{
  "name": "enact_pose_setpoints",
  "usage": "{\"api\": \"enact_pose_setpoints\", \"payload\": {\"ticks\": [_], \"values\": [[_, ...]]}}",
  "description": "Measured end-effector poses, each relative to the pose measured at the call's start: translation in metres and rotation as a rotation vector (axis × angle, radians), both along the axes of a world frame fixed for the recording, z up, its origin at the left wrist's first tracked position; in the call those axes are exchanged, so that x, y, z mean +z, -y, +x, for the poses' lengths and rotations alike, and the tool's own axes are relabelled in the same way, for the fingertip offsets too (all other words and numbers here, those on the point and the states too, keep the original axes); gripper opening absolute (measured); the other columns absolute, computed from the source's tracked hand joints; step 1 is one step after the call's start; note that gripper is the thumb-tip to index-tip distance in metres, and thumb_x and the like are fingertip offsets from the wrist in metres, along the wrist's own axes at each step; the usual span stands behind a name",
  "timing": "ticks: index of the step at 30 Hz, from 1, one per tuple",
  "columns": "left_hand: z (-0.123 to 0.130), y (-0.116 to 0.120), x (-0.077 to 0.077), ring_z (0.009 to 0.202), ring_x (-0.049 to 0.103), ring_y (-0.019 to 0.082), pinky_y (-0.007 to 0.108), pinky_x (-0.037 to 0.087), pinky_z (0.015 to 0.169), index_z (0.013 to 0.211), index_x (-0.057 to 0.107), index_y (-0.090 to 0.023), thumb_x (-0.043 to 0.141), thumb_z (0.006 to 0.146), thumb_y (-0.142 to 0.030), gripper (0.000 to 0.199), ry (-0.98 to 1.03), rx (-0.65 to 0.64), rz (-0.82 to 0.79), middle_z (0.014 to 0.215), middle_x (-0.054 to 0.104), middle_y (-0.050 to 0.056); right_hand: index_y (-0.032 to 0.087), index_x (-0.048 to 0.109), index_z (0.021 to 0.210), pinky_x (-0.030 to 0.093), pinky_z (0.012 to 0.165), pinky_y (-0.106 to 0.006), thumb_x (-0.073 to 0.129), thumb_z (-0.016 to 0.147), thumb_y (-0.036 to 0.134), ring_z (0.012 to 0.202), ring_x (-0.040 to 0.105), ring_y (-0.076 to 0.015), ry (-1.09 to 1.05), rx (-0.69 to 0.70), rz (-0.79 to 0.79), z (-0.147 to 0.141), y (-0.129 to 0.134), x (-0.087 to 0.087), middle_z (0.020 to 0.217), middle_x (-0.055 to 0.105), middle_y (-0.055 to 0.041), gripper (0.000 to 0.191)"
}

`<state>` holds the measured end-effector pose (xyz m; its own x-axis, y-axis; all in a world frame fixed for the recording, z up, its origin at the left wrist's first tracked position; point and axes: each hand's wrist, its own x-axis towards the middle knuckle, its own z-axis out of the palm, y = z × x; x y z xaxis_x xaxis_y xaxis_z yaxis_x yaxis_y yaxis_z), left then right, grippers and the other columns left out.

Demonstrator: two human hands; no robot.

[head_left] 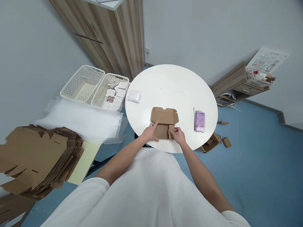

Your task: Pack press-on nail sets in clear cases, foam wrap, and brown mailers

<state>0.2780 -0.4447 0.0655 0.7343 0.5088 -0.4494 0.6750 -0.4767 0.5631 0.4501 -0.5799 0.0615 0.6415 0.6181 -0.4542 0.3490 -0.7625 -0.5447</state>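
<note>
A small brown cardboard box [163,130] lies partly folded on the round white table [170,85], near the edge closest to me. Its lid panel points away from me, with a notch in the far edge. My left hand [150,131] rests at the box's left end, thumb and fingers spread apart along that side. At the right end, my right hand [178,135] pinches the side flap, which is folded inward over the base. The undersides of the right fingers are partly hidden.
A purple pixelated item [199,121] lies right on the table; a clear plastic packet [134,96] lies left. White baskets [97,101], plastic sheets [80,119] and stacked flat cardboard [40,154] stand to the left. Small boxes [226,142] and an open carton [210,143] sit on the floor.
</note>
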Motion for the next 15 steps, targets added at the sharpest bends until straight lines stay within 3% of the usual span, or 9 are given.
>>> {"api": "enact_pose_setpoints", "payload": {"ticks": [4,7,11,15], "values": [[0.0,0.003,-0.001,0.093,0.055,0.031,0.032,0.041,0.074,0.137,0.01,-0.027,0.08,0.036,-0.042,0.123,-0.002,0.011,-0.012,0.115,0.041,0.012,0.022,0.05,0.088,0.04,0.058,-0.027,0.05,0.068,0.028,0.067,0.056,-0.0164,0.081,0.022,-0.109,0.004,-0.005,-0.006,0.075,0.061,-0.0005,0.02],[0.0,0.004,-0.003,0.094,0.055,0.032,0.032,0.041,0.075,0.137,0.009,-0.026,0.08,0.037,-0.042,0.124,-0.012,0.014,-0.012,0.114,0.041,0.012,0.022,0.048,0.084,0.039,0.056,-0.026,0.049,0.067,0.024,0.065,0.055,-0.0167,0.095,0.032,-0.127,0.004,-0.008,-0.009,0.073,0.06,-0.0003,0.017],[0.002,0.003,-0.002,0.097,0.053,0.032,0.033,0.041,0.077,0.138,0.006,-0.026,0.08,0.038,-0.042,0.125,-0.006,0.032,-0.023,0.115,0.04,0.012,0.022,0.048,0.09,0.039,0.058,-0.027,0.047,0.069,0.023,0.069,0.056,-0.0179,0.115,0.02,-0.102,0.0,-0.008,-0.011,0.077,0.061,-0.0017,0.021],[-0.002,0.004,-0.003,0.102,0.05,0.031,0.036,0.041,0.08,0.138,0.004,-0.025,0.079,0.042,-0.041,0.123,0.062,0.092,-0.06,0.118,0.038,0.012,0.02,0.044,0.107,0.04,0.063,-0.028,0.047,0.073,0.035,0.08,0.057,-0.019,0.048,-0.034,-0.038,-0.009,0.0,-0.01,0.093,0.061,-0.0053,0.038]]}}
